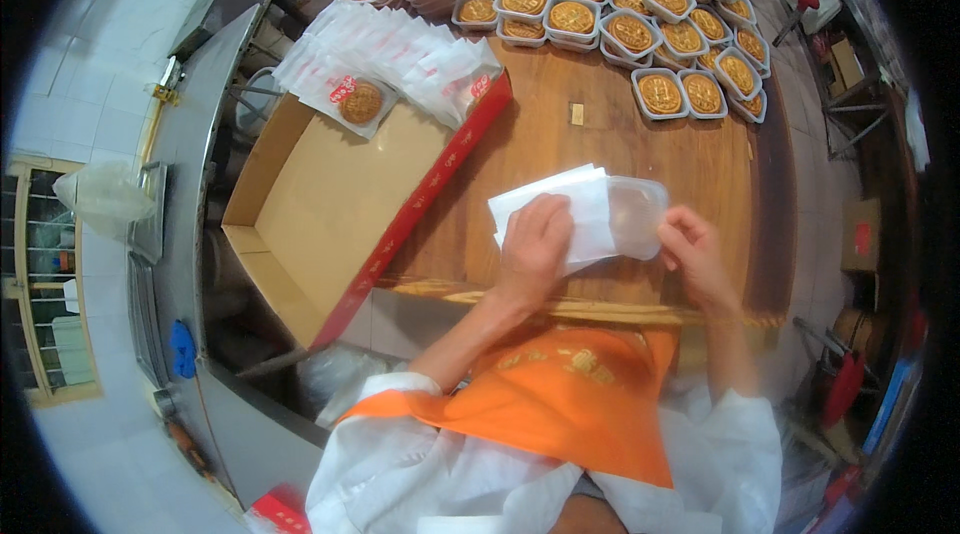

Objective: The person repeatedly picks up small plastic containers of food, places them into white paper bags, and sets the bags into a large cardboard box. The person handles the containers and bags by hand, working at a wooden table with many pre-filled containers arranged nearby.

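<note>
My left hand (536,241) lies palm down with curled fingers, holding a white packet bag (589,215) against the wooden table. More white sheets or bags show under its left edge. A translucent plastic tray (637,215) juts from the right side of the bag. No cake shows in its visible part; its left part is hidden. At the tray's right edge, my right hand (688,238) pinches the rim between thumb and fingers, slightly blurred.
An open cardboard box (337,196) with a red side stands left, overhanging the table edge. Packed white bags (390,46) fill its far end; one shows a mooncake (361,100). Stacked trays of mooncakes (570,14) cover the far part of the wooden table (540,136). A metal counter (191,136) runs along the left.
</note>
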Demonstrator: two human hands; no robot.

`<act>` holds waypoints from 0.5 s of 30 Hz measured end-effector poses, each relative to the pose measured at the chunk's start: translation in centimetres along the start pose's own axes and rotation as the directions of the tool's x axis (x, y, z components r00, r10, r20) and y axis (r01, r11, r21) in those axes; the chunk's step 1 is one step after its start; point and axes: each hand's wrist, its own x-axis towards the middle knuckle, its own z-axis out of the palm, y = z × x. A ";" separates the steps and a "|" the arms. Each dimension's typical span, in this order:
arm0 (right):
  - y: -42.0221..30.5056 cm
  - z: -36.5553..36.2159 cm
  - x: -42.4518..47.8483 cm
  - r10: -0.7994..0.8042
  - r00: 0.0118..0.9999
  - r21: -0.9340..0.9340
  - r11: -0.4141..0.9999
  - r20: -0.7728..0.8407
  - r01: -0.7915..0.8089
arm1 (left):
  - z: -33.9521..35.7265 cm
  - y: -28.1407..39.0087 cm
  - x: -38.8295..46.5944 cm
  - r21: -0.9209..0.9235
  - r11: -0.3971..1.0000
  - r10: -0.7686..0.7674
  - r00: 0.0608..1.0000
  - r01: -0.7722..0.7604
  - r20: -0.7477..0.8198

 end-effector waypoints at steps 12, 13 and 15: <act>-1.2 2.3 -1.2 -0.276 0.944 -0.459 0.826 0.178 0.328 | 0.6 1.3 1.3 -0.457 0.889 0.018 0.999 -0.036 -0.045; -2.5 2.7 -1.4 -0.347 0.904 -0.498 0.755 0.248 0.426 | -0.2 1.1 1.6 -0.600 0.791 -0.142 0.990 0.120 0.010; -5.1 2.9 -1.9 -0.383 0.832 -0.538 0.637 0.401 0.552 | -1.5 0.4 2.0 -0.860 0.390 -0.346 0.918 0.328 0.193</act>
